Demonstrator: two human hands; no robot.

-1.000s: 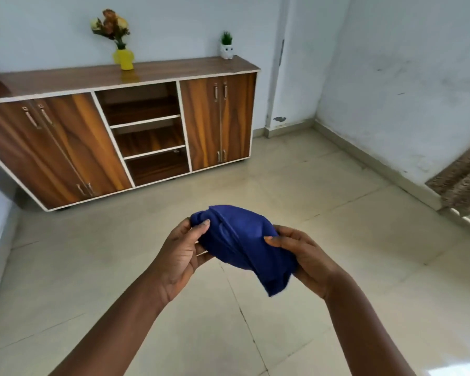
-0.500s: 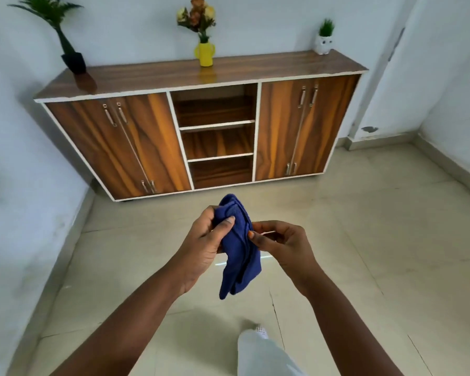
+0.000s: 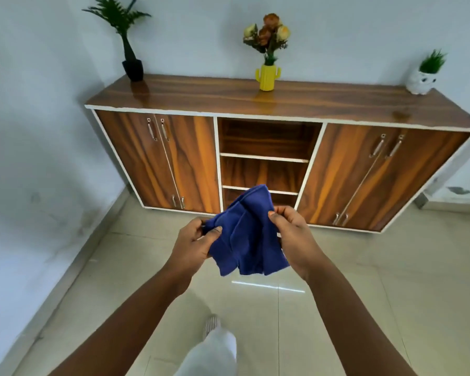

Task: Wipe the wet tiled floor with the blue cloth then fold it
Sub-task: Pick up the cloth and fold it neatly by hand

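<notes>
Holding the blue cloth [image 3: 246, 234] up in front of the body, well above the tiled floor [image 3: 364, 280], the person is standing before a wooden sideboard [image 3: 269, 101]. The left hand [image 3: 194, 244] is pinching the cloth's left edge between thumb and curled fingers, and the right hand [image 3: 292, 234] is gripping its right edge the same way, so the cloth is hanging bunched and creased between them, its lower corners drooping free. A pale trouser leg and a shoe [image 3: 210, 322] are showing below the arms. On the sideboard are sitting a black pot with a fern [image 3: 132, 67], a yellow vase of flowers [image 3: 267, 77] and a small white planter [image 3: 421, 81].
</notes>
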